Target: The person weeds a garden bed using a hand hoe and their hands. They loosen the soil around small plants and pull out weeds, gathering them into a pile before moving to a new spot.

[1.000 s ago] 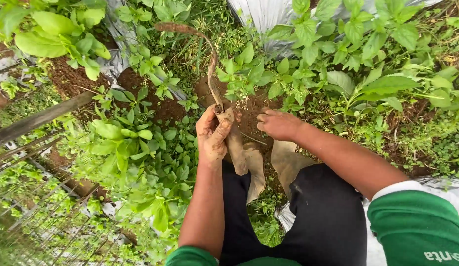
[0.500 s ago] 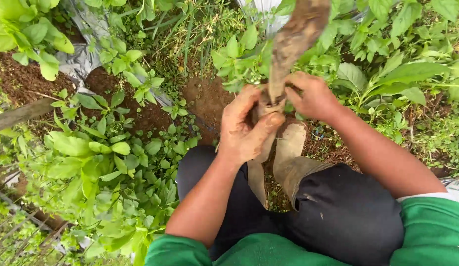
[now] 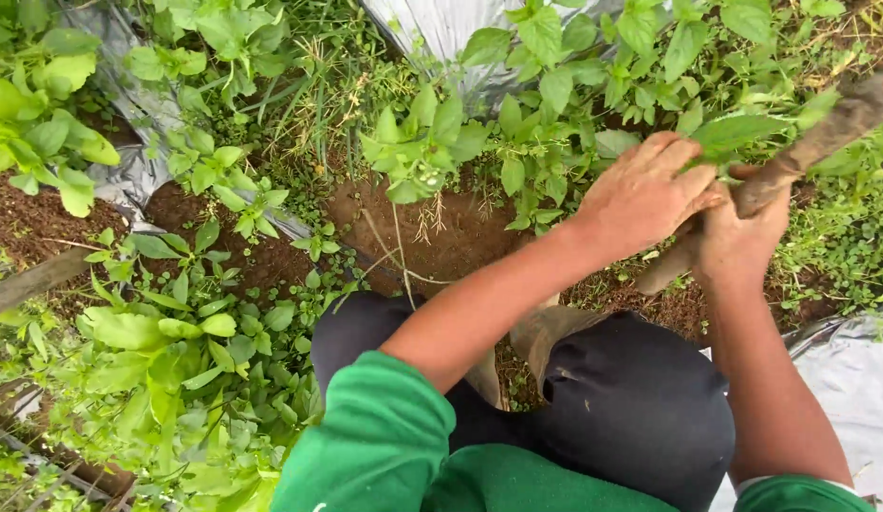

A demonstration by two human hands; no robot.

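A: Item one, the muddy sickle [image 3: 821, 133]. Location?

B: Upper right of the view, blade slanting out past the frame edge above the weeds. Both hands are on its grip end: left hand [image 3: 641, 194] reaches across the body, fingers curled over it; right hand [image 3: 745, 237] sits beneath, fingers closed around the handle.

A: Change against the earlier entries?

B: A second ago the tool stood upright at centre, left hand alone holding it, right hand resting on bare soil. Half a second ago both hands met on it near the middle. Now the pair has swung well to the right, and the left arm crosses over the knee.

A: Meaning for the work in hand?

B: By my reading, a two-handed hold has been settled and the blade is drawn aside, away from the bare soil patch [image 3: 432, 228].

A: Surroundings?

B: Leafy weeds [image 3: 176, 341] at left, silver plastic mulch [image 3: 441, 28] at top, dark trousers [image 3: 631, 398] and a muddy boot [image 3: 546, 332] below
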